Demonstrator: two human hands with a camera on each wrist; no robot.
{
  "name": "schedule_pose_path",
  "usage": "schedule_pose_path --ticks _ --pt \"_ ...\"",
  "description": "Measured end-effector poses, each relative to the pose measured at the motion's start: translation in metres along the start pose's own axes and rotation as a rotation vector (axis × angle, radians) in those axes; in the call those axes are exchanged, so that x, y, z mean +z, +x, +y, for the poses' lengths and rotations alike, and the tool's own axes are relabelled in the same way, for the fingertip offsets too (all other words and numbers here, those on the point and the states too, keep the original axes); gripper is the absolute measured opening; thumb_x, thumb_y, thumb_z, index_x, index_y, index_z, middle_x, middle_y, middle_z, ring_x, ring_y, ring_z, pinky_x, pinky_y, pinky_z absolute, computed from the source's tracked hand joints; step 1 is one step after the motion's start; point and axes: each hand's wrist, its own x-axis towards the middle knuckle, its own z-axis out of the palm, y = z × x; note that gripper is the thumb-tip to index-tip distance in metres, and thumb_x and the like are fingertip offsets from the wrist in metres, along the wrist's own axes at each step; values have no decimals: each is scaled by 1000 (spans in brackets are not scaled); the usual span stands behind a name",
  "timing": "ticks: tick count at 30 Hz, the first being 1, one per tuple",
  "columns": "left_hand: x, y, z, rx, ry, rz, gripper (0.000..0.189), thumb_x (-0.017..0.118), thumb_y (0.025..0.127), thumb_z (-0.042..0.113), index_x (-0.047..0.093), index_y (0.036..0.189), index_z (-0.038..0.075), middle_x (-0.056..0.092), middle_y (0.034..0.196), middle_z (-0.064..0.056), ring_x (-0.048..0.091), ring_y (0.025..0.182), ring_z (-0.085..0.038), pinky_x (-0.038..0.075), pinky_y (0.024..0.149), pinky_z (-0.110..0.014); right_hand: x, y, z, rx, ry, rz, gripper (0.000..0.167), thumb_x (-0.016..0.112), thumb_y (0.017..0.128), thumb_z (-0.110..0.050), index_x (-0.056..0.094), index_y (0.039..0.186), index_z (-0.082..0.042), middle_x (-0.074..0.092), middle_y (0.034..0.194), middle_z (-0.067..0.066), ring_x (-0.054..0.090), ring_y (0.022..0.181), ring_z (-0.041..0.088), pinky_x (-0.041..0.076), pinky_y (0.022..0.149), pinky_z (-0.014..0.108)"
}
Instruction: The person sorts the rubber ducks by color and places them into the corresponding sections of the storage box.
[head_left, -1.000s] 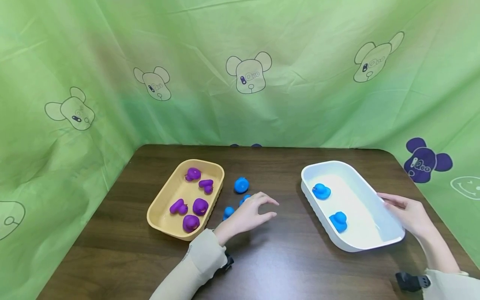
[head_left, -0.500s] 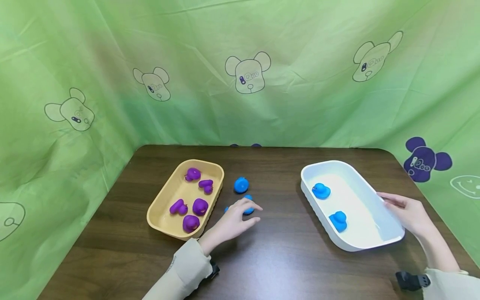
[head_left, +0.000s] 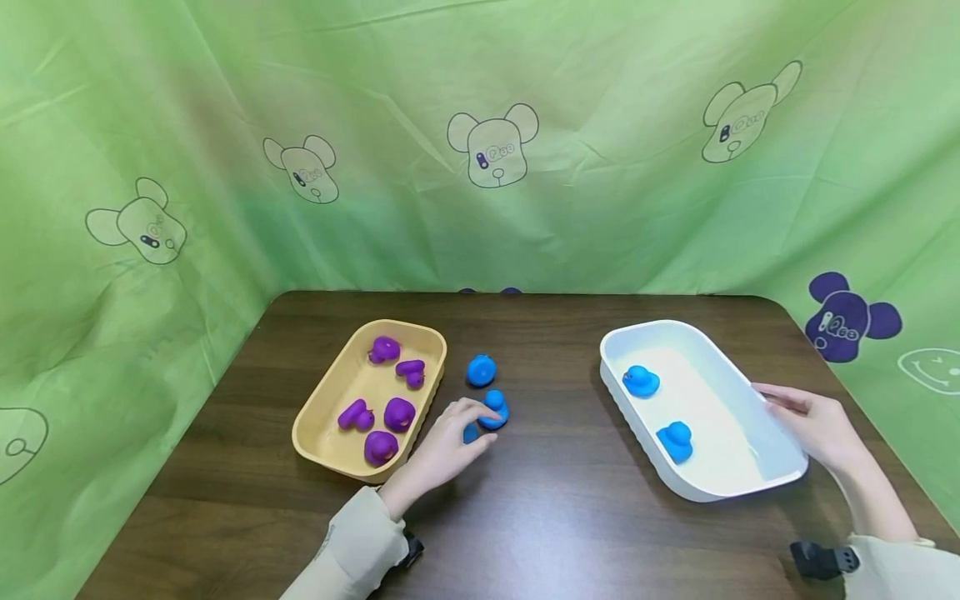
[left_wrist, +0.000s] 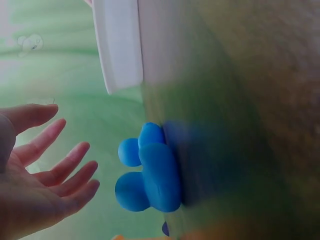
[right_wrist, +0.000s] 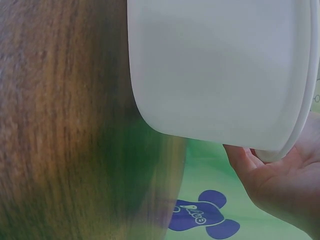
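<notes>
My left hand (head_left: 446, 446) hovers with loosely spread fingers over the blue rubber ducks beside the yellow tray (head_left: 375, 387). One blue duck (head_left: 470, 433) is mostly hidden under it; a second duck (head_left: 495, 410) shows just past the fingertips, and a round blue duck (head_left: 481, 371) sits farther back. The left wrist view has the ducks (left_wrist: 160, 175) apart from the fingers (left_wrist: 75, 155), with nothing held. At the right, my right hand (head_left: 817, 427) grips the white tray (head_left: 731, 417) by its right rim. Inside this tray are two blue ducks (head_left: 641, 382).
Several purple ducks (head_left: 380, 447) lie in the yellow tray, left of the blue ones. Bare dark wooden table (head_left: 555, 467) stretches between the trays. A green printed curtain (head_left: 600, 208) hangs behind the table and along its sides.
My left hand has moved left and slightly down, from between the trays to over the nearest blue duck, uncovering the middle one. The right hand stays on the white tray.
</notes>
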Motion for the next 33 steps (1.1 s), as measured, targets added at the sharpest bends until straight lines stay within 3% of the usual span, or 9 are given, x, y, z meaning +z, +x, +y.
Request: schedule_pose_path --ticks 4,9,10,14,20,24,33 --pt "-2 -2 -2 -23 -12 29 19 63 81 12 64 99 8 55 102 -3 49 96 -19 38 83 -36 -1 0 -1 3 9 -4 34 47 91 -17 53 114 7 59 82 -15 54 65 -3 46 53 23" --pt "-4 -5 -4 -65 -12 47 21 62 81 13 63 102 8 54 103 -5 48 98 -20 38 84 -36 1 0 -2 3 -4 -7 35 47 91 -16 52 115 10 64 91 16 52 64 -4 45 52 22" --pt "-4 -6 -4 -75 -13 47 22 62 81 13 63 103 8 53 104 -6 48 99 -21 38 84 -36 0 0 -1 3 -6 -7 35 48 91 -16 52 115 9 64 91 16 52 64 -5 45 52 22" --pt "-6 -8 -5 -105 -6 43 24 62 81 13 62 105 7 52 106 -8 48 100 -24 38 84 -39 -1 0 0 2 -4 1 32 48 91 -17 55 113 5 63 84 -4 53 65 -5 45 53 22" --pt "-8 -9 -7 -170 -5 6 26 59 84 12 59 109 6 50 110 -12 47 101 -27 38 84 -43 0 0 1 -6 -2 3 32 48 91 -15 55 114 6 64 88 7 52 65 -6 44 53 21" --pt "-8 -9 -10 -182 13 -2 28 58 84 12 57 111 5 49 111 -13 48 100 -27 39 83 -42 0 1 3 -8 12 5 29 49 90 -15 58 113 2 61 84 -10 52 65 -5 44 53 21" --pt "-8 -9 -12 -199 29 -10 29 59 83 10 55 111 3 48 111 -16 49 100 -27 39 85 -42 0 1 2 -4 8 -3 30 48 91 -15 57 114 2 64 87 4 53 64 -4 45 53 22"
